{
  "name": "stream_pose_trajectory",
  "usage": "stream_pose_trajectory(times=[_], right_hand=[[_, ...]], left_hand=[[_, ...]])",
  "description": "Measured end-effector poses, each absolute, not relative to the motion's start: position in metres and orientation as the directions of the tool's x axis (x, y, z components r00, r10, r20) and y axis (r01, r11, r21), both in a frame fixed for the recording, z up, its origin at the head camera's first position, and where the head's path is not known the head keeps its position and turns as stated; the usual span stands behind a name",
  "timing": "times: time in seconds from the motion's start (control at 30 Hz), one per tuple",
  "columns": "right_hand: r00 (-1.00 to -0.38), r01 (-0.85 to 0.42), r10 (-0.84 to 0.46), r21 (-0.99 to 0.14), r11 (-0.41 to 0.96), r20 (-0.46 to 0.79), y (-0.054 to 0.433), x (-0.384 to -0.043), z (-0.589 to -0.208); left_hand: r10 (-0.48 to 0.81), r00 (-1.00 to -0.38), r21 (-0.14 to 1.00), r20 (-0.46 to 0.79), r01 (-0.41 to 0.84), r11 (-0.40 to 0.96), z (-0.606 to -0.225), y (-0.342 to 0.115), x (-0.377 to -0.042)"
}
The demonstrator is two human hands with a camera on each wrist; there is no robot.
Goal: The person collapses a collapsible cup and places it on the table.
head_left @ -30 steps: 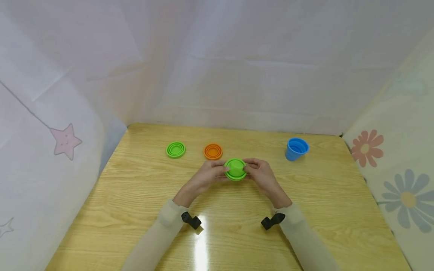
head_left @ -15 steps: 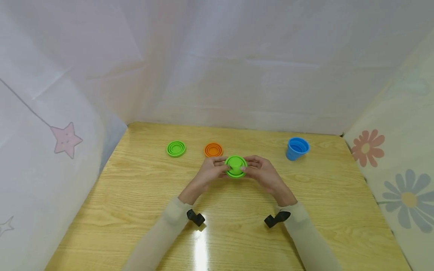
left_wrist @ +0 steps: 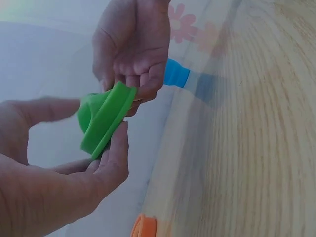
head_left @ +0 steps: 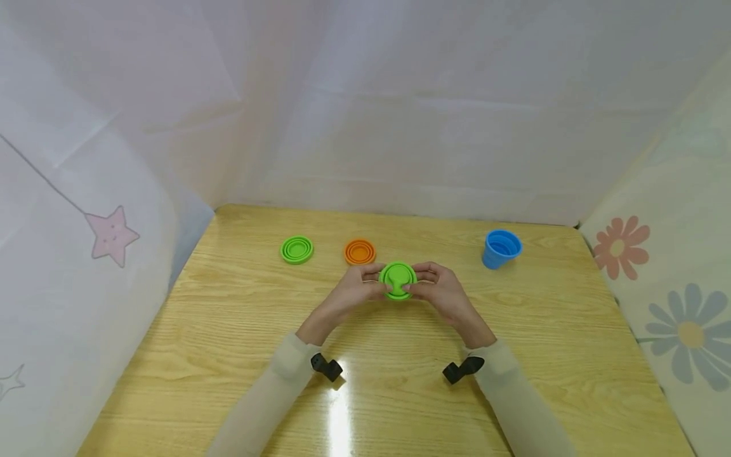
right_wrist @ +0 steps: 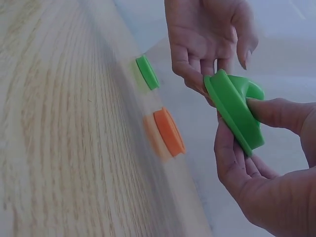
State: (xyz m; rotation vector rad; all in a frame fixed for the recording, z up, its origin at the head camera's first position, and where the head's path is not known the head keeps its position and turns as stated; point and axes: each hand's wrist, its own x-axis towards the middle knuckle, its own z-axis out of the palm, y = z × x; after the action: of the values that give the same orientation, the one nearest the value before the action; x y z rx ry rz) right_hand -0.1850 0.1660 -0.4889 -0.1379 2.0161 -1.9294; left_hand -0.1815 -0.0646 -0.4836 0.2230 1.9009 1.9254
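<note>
A green collapsible cup (head_left: 398, 274), partly folded with its base bulging unevenly out of the rings, is held up off the table between both hands. My left hand (head_left: 352, 293) grips its left side, thumb against the base and fingers behind the rim. On the other side my right hand (head_left: 443, 293) pinches it the same way, its thumb pressing into the bulge. In the right wrist view the cup (right_wrist: 237, 111) is tilted, and the right thumb (right_wrist: 279, 112) pushes at the raised part. In the left wrist view the left thumb (left_wrist: 52, 109) touches the base.
Folded flat on the table (head_left: 240, 304) lie a second green collapsible cup (head_left: 296, 250) and an orange one (head_left: 360, 252), both beyond my left hand. An expanded blue cup (head_left: 500, 249) stands at the back right. White curtains (head_left: 400, 127) surround the table.
Both thumbs have shifted on the green cup's base, and its bulge has changed shape. The hands and cup have tilted slightly and moved a little away from me. The other cups stay put.
</note>
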Motion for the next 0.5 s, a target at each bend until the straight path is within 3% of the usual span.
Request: stream_pose_trajectory(times=[0.5], right_hand=[[-0.939, 0.170, -0.281, -0.979, 0.117, -0.196, 0.1600, -0.1833, -0.4915]], left_hand=[[0.361, -0.920, 0.988, -0.154, -0.134, 0.081, -0.4900, -0.0681, -0.1817]])
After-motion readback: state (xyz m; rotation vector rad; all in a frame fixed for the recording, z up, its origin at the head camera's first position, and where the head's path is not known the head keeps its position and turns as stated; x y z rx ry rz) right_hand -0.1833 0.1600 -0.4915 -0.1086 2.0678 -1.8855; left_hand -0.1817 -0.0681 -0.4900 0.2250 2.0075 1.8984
